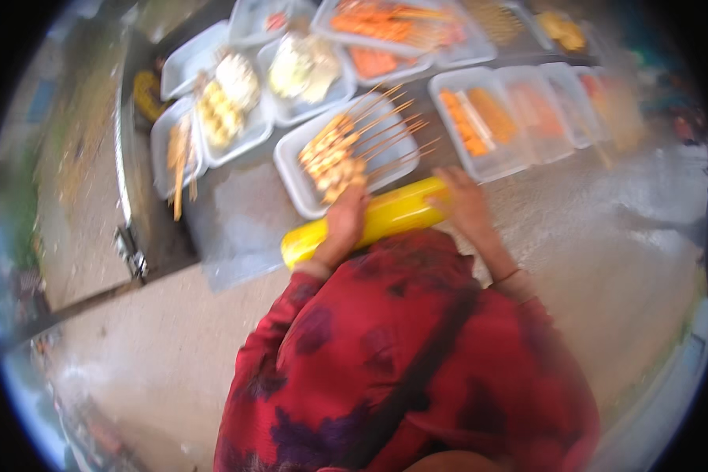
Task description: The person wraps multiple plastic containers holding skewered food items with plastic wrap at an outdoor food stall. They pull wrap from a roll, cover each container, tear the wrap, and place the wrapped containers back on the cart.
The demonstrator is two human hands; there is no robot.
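A glossy yellow cylinder, which looks like a roll of plastic film, lies across the front of my body. My left hand is over its left part, with the fingertips beside the near edge of a white plastic tray. At the cylinder's right end, my right hand has its thumb on the near side and its fingers over the top. Several skewers of pale meat lie in the tray, their bare sticks jutting out over the far right rim. Blur hides the exact finger contact.
More trays stand around: one with yellow skewered food, one with bagged pale food, one with orange food, and a larger one of orange skewers. A clear sheet overhangs the table's front edge. Loose sticks protrude at left.
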